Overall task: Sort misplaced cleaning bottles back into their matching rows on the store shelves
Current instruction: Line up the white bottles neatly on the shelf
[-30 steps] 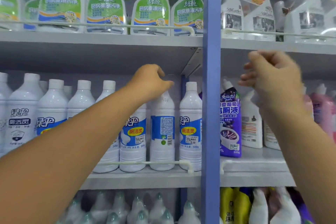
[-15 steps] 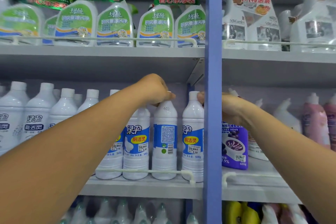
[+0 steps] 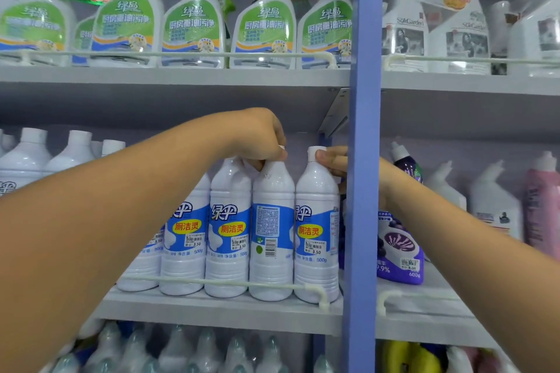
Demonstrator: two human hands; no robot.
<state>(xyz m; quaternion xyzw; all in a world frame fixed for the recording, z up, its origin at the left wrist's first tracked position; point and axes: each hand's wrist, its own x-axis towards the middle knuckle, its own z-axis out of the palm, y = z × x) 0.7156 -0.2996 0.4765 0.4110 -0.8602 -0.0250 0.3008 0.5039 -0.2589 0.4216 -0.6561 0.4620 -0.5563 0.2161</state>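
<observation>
A row of white bottles with blue labels stands on the middle shelf (image 3: 218, 312). My left hand (image 3: 260, 139) is closed over the cap of one white bottle (image 3: 271, 236), whose back label with a barcode faces me. My right hand (image 3: 331, 160) reaches from behind the blue post and grips the neck of the rightmost white bottle (image 3: 316, 233) just under its cap. A purple bottle (image 3: 398, 239) stands right of the post, partly hidden by my right forearm.
A blue upright post (image 3: 365, 160) splits the shelving. White rails (image 3: 230, 281) run along the shelf fronts. Green-labelled spray bottles (image 3: 194, 27) fill the upper left shelf, clear packs (image 3: 436, 24) the upper right. White and pink bottles (image 3: 542, 206) stand at far right.
My right hand came down from in front of the right bay, passed behind the post and took the rightmost white bottle's neck. My left hand stayed on its bottle's cap. The view came closer.
</observation>
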